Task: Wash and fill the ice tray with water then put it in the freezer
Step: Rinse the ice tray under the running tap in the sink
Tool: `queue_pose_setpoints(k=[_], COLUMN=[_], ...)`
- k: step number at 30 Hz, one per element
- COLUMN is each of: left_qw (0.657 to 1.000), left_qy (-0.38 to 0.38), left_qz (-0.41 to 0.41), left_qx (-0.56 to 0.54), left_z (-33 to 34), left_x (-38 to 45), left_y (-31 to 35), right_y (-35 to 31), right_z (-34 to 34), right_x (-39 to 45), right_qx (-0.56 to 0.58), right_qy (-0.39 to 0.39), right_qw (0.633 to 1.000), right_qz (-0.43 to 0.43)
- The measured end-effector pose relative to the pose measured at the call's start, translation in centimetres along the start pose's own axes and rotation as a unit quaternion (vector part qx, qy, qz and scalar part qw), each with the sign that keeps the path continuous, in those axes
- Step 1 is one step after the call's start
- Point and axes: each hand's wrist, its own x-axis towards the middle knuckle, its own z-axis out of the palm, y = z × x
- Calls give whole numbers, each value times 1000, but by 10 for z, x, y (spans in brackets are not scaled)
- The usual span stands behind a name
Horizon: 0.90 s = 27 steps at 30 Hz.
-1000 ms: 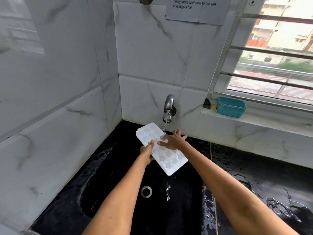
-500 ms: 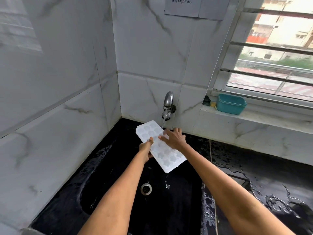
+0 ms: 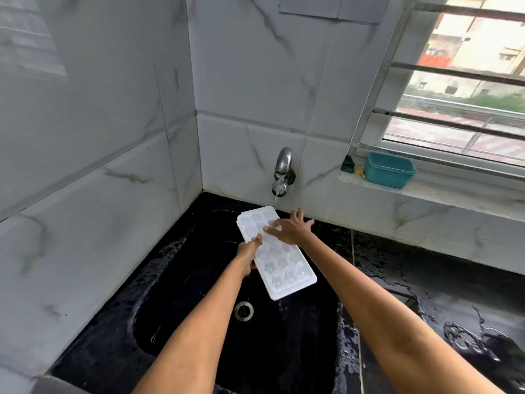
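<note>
Black sink (image 3: 176, 317), tap (image 3: 282, 172) over ice tray (image 3: 279, 263), teal tub (image 3: 389, 169)

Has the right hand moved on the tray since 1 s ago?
Yes. The right hand slid up the ice tray toward the tap, nearer the far end.

Soft daylight enters through the window (image 3: 466, 89) at far right, where the outside view is overexposed. The sink (image 3: 181, 322) stays dark, with wet glints. Wall tiles (image 3: 93, 137) bow at the left edge; the whole picture is slightly soft.
</note>
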Motion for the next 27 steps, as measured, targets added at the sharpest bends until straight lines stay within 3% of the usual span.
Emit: queue_pose_setpoints(k=[3,8,12,15,19,24,27], left_qw=[1000,1000,1000,999,1000,1000,1000], left_qy=[7,8,12,12,8,14,18], left_qz=[4,8,11,10,6,8,7], left_qx=[12,16,21,32,13,17,10], left_z=[-1,-4,-2,-2,-1,-1,0], left_x=[4,5,4,2,0,0,-4], left_y=[1,0,5,3,1,1,4], right_y=[-4,-5,-3,0,1,5,4], right_z=[4,3,6,2,5,8,8], right_x=[-1,-1,-6,-6,-7,-6,-7], right_qx=[0,-18,17,-14,33,-6,24], right_qy=[-25,17,-14,12,-45,5,-36], right_qw=[1000,1000,1000,1000,998,1000,999], right_qz=[0,12,0,1,0,-2,-6])
